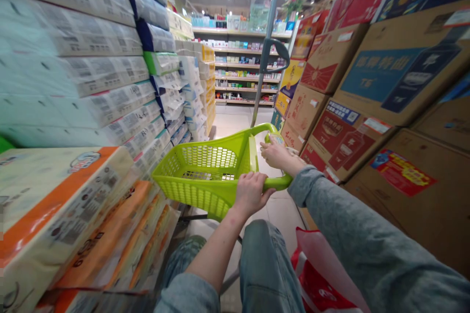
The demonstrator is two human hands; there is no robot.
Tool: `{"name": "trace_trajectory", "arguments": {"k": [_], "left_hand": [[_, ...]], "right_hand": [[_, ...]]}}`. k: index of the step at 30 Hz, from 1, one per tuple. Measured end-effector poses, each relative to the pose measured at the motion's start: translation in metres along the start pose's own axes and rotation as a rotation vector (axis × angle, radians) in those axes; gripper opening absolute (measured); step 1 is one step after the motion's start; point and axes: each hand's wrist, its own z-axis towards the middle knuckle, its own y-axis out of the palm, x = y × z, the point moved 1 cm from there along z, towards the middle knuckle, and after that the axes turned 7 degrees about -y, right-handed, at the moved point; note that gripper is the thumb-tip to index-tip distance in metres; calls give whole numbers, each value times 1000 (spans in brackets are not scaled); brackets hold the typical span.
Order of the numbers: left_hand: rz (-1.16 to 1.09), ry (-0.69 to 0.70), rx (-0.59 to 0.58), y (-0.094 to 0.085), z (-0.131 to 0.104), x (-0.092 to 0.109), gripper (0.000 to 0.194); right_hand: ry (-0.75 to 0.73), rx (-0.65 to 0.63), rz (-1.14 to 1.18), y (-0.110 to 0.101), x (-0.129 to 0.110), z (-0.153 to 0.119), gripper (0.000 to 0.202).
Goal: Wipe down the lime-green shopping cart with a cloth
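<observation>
My left hand (251, 190) wraps the smooth lime-green rim of the lattice-walled plastic cart (201, 164) at centre frame, while my right (275, 151) sits at its rounded handle, its grip partly hidden, so I can't tell how firm. Crinkly film-wrapped packs (110, 78) crowd the left edge, flat-sided cardboard cartons (370, 156) the right, leaving a narrow pale tiled aisle (233, 120) open toward upper centre.

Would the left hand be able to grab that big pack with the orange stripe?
Probably yes. The left hand is holding the green shopping cart, so it would have to let go first, but nothing seems to lie on top of the orange-striped pack.
</observation>
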Motion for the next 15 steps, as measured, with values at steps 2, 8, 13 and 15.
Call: {"name": "trace_trajectory", "arguments": {"k": [2, 8, 13, 15], "left_hand": [[-9, 5, 8, 0, -1, 0, 29], [-48, 8, 11, -3, -5, 2, 30], [-61, -11, 1, -5, -8, 1, 28], [-64, -18, 8, -5, -8, 1, 28]], "right_hand": [[-8, 42, 28, -1, 4, -12, 32], [171, 200, 254, 3, 22, -24, 47], [338, 224, 370, 10, 37, -3, 50], [383, 211, 366, 15, 43, 9, 52]]}}
